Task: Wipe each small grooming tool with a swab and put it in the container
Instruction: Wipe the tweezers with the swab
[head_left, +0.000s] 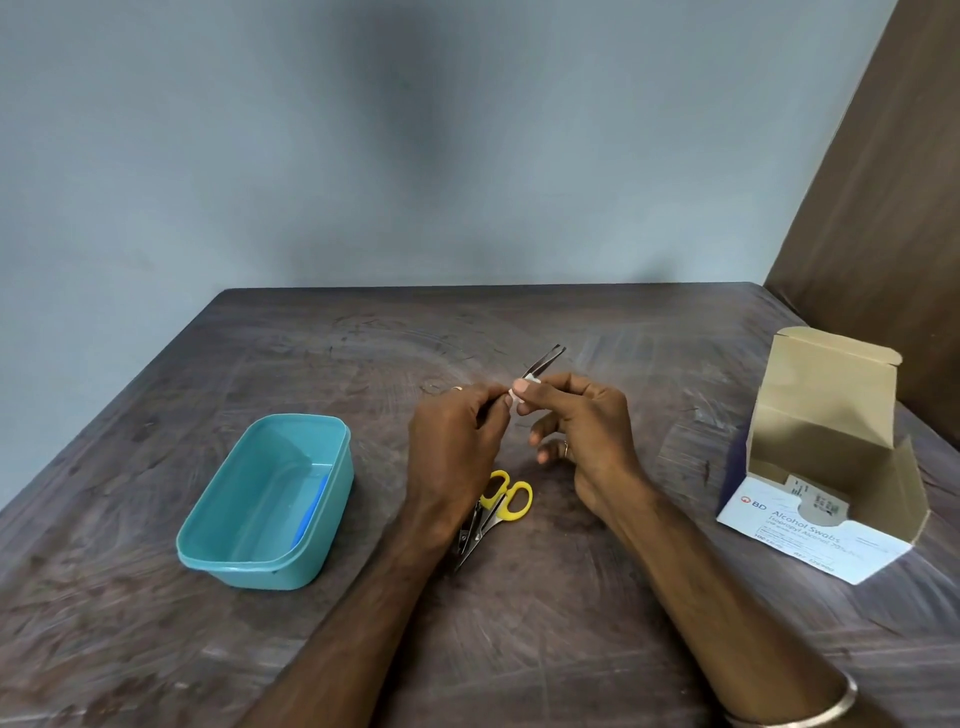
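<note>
The person is working above the middle of the bench (571, 322), holding a pair of tweezers (546, 359) with its tips pointing up and away toward the far right. The left hand (457, 436) is gripping the near end of the tweezers, its fingers curled round the handle. The right hand (582, 421) is pinching a small white swab (519, 391) round the shaft, thumb and forefinger clamped together on it, the other fingers hanging loosely curled below. So the wiping of this tool appears to be under way, not finished.

A teal container (270, 561) is sitting at the near left, well apart from the hands. Something blue is lying against its right inner wall, which may be a tool already put away, though it is too unclear to say. Yellow-handled scissors (506, 501) are lying on the bench just under the wrists, beside another dark metal tool partly hidden by the left forearm; both seem to be waiting their turn. An open box of alcohol swabs (810, 525) is standing at the right
</note>
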